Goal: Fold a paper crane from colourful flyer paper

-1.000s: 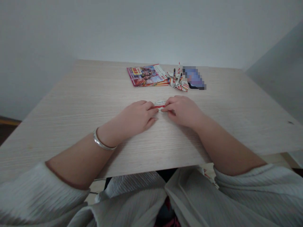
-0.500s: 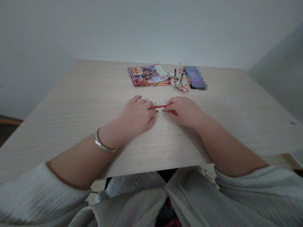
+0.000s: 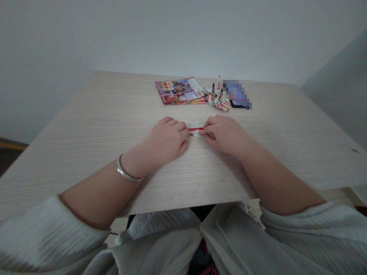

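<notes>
A small folded piece of white and red printed paper (image 3: 195, 128) lies on the light wooden table (image 3: 86, 126), pinched from both sides. My left hand (image 3: 168, 139), with a silver bangle on its wrist, grips the paper's left end with curled fingers. My right hand (image 3: 225, 133) grips the right end, fingers pressed together. Both hands rest on the tabletop, and most of the paper is hidden between them.
At the back of the table lie a colourful printed flyer (image 3: 179, 91), a folded paper figure (image 3: 218, 97) made of the same kind of print, and a dark flat object (image 3: 237, 97) that is blurred out. A grey wall stands behind the table.
The hands and the paper have stayed almost in place. The fingers have shifted slightly on the paper.
</notes>
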`<state>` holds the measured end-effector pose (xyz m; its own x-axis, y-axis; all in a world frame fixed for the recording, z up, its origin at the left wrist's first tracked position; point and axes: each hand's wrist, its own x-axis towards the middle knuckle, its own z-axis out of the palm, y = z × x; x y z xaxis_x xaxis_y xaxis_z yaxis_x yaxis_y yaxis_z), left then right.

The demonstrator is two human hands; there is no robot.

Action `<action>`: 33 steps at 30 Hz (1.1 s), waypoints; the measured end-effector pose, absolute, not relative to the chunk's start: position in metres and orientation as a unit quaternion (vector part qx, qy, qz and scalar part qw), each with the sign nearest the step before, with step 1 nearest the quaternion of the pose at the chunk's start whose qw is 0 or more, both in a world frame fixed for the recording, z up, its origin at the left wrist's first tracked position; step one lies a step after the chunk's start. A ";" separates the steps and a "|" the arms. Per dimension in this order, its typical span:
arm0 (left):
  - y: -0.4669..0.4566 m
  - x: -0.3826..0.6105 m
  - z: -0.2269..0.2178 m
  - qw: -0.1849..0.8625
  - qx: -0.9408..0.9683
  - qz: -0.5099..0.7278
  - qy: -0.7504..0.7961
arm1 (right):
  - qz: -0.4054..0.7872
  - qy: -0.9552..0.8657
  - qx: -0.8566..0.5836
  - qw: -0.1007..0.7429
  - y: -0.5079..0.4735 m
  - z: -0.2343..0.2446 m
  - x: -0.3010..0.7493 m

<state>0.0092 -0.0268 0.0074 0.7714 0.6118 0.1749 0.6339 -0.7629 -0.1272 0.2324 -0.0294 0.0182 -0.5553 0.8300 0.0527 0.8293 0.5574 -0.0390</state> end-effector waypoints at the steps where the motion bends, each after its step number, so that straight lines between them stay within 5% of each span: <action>1: -0.027 0.009 0.007 0.091 -0.937 -0.063 -0.332 | 0.015 -0.881 -0.470 0.040 -0.029 0.017 0.235; 12: -0.027 0.006 0.002 0.106 -0.939 -0.066 -0.320 | 0.044 -0.874 -0.477 0.083 -0.022 0.011 0.244; 18: -0.027 0.006 0.003 0.082 -0.936 -0.067 -0.335 | 0.021 -0.850 -0.497 0.172 -0.015 0.001 0.246; 33: -0.027 0.001 0.005 0.045 -0.928 -0.046 -0.367 | 0.044 -0.907 -0.381 0.173 -0.011 -0.010 0.244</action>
